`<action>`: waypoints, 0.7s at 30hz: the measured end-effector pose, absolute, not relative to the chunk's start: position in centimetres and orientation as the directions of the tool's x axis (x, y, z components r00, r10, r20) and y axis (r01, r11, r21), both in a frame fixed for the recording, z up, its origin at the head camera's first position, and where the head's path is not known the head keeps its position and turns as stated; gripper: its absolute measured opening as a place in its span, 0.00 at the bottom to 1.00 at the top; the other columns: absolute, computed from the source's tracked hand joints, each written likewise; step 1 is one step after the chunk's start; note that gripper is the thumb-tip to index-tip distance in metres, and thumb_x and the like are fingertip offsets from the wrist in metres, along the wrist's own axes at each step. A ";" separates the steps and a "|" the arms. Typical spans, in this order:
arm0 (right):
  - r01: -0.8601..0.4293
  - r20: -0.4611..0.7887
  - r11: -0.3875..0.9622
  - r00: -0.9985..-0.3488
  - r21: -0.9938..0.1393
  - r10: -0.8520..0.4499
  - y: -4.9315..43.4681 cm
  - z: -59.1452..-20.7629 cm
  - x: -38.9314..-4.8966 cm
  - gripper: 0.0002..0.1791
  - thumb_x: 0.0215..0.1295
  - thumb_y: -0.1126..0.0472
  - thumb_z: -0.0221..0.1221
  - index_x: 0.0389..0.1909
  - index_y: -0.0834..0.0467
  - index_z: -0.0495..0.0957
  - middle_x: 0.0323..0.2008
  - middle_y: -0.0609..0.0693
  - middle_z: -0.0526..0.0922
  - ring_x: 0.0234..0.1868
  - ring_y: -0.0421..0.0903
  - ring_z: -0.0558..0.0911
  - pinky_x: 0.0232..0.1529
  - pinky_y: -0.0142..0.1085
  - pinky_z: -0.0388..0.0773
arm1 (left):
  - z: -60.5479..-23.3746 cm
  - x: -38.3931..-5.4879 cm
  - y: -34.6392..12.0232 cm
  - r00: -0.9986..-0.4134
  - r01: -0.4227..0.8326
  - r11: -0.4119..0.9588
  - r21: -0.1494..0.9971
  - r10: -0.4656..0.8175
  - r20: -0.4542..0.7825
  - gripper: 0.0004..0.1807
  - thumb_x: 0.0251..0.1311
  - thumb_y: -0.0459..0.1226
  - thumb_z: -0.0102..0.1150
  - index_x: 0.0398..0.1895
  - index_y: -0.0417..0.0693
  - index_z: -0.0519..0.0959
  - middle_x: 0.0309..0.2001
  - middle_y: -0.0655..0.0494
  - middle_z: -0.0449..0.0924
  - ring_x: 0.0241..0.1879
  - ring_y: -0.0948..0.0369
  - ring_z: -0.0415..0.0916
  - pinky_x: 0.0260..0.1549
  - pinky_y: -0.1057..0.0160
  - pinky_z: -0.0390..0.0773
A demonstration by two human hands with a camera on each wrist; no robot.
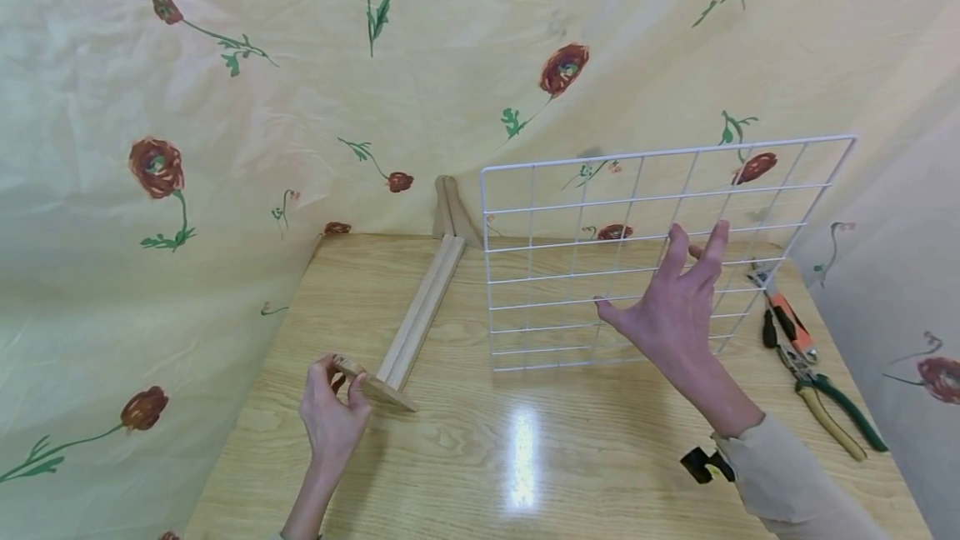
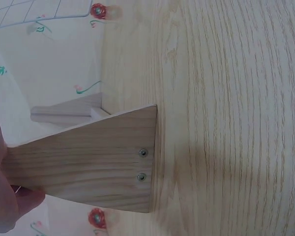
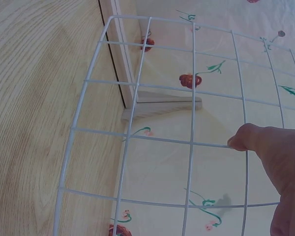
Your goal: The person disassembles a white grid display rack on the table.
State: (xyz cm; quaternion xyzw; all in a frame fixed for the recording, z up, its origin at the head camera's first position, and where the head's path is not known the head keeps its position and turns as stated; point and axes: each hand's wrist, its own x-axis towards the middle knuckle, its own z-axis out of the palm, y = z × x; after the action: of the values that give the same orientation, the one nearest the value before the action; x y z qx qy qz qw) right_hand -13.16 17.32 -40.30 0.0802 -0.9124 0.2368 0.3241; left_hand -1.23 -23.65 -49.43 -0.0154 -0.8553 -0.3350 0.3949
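My left hand grips the narrow top of a tapered wooden end piece, its thumb and fingers on either side. Two screw heads show near the wide bottom edge, which meets the table. A wooden rail runs from it to a matching far end piece by the wall, so together they form a stand. On the right, a white wire grid panel is held up on a slant. My right hand holds it with fingers and thumb spread across several wires, the thumb against one wire.
Along the table's right edge lie pliers with green and yellow handles and an orange-handled tool, the latter's kind unclear. Flower-printed cloth hangs behind and beside the wood-grain table.
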 end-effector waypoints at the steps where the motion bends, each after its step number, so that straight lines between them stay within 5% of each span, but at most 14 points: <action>1: -0.299 0.629 0.875 -0.778 -0.380 0.007 17.3 -40.3 -13.2 0.71 0.27 0.54 0.83 0.69 0.66 0.46 0.73 0.72 0.31 0.58 0.72 0.60 0.37 0.68 0.74 | -49.5 -1.2 -23.7 -0.683 0.294 0.778 0.555 -0.235 0.692 0.24 0.45 0.18 0.68 0.46 0.25 0.68 0.37 0.33 0.76 0.36 0.37 0.81 0.29 0.45 0.86; 21: -0.281 0.592 0.871 -0.806 -0.404 0.015 17.4 -40.3 -13.1 0.72 0.27 0.53 0.84 0.70 0.67 0.46 0.74 0.70 0.27 0.60 0.72 0.58 0.41 0.69 0.74 | -49.7 -1.1 -23.5 -0.670 0.276 0.795 0.540 -0.245 0.701 0.23 0.49 0.22 0.69 0.46 0.26 0.68 0.37 0.32 0.75 0.37 0.38 0.81 0.28 0.45 0.86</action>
State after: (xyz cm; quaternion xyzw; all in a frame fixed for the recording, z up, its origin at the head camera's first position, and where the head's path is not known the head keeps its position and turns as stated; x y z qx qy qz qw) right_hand -13.08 17.38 -40.33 0.0724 -0.9184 0.2439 0.3029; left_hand -1.14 -23.48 -49.70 -0.0091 -0.8557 -0.3201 0.4064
